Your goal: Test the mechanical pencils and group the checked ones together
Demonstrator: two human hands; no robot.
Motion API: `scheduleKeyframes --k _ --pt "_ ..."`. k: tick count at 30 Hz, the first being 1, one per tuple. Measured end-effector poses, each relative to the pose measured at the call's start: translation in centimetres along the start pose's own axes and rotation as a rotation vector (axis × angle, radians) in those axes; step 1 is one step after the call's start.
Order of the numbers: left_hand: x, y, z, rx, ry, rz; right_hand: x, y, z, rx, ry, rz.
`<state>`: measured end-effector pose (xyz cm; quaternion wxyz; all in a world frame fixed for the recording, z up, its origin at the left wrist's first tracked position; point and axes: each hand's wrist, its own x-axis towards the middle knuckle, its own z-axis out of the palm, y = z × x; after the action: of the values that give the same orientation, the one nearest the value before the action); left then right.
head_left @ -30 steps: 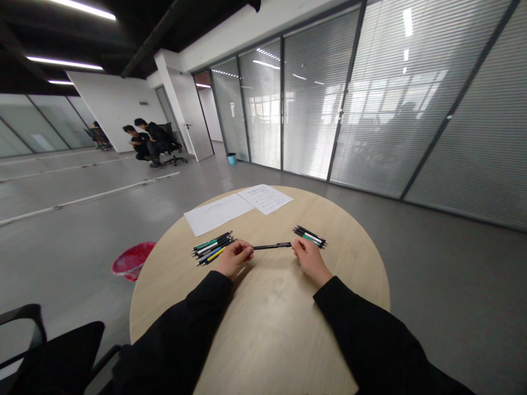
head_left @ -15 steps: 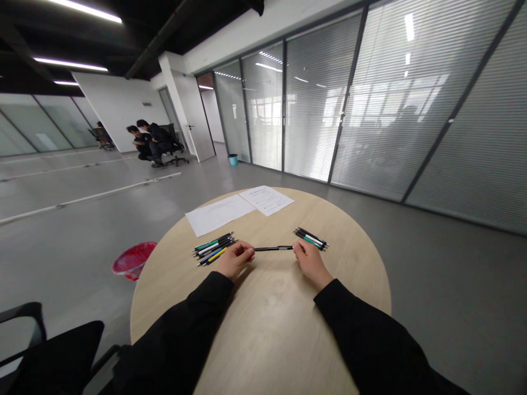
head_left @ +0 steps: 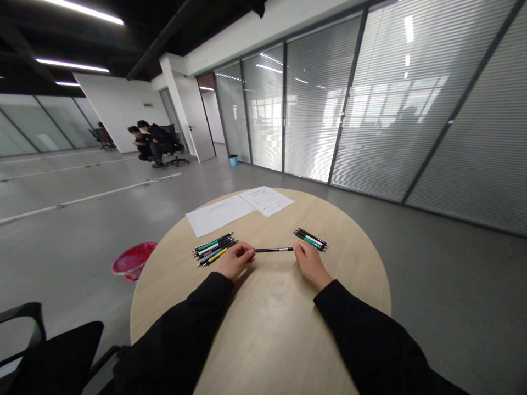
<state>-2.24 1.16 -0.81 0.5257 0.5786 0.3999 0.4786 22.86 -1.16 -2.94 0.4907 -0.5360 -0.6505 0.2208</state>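
We are holding one black pen (head_left: pixel 274 249) out lengthwise over the near side of the round table (head_left: pixel 280 340), its shaft running almost level between our two hands. Our left hand (head_left: pixel 236 260) is pinching its left end between thumb and fingers, and our right hand (head_left: pixel 310 264) is closing its fingertips on the right end, near a pale band. We are not managing to tell whether the shaft is clearing the wood or just touching it.

For steady handling, we are best off pinching lightly at the very tips, since squeezing hard would probably be making so thin a barrel slip or roll. We are wanting both wrists at matching height, so that neither end is dipping, and we are better off letting one hand lead while the other is only supporting.

Our knuckles are sitting close to the loose pens on the left (head_left: pixel 213 248) and the smaller bunch on the right (head_left: pixel 312 240), so sweeping sideways would be risking a scatter. The paper sheets (head_left: pixel 220 215) are lying farther back, well apart from our fingers.
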Motion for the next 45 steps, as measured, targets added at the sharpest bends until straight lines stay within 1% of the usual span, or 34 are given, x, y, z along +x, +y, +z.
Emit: scheduleKeyframes --k 19,27,36,45 --pt "-0.1 0.0 0.0 -0.001 -0.006 0.006 -0.1 -0.2 0.0 0.000 0.017 0.021" --pt "-0.3 0.6 0.4 0.007 -0.009 0.003 0.0 0.2 0.1 -0.018 0.029 0.015" --pt "0.0 -0.6 -0.2 0.005 0.003 0.009 0.0 0.2 0.3 0.023 0.033 0.032" --pt "-0.2 -0.2 0.1 0.014 -0.008 0.010 0.0 0.7 0.6 0.040 0.044 0.053"
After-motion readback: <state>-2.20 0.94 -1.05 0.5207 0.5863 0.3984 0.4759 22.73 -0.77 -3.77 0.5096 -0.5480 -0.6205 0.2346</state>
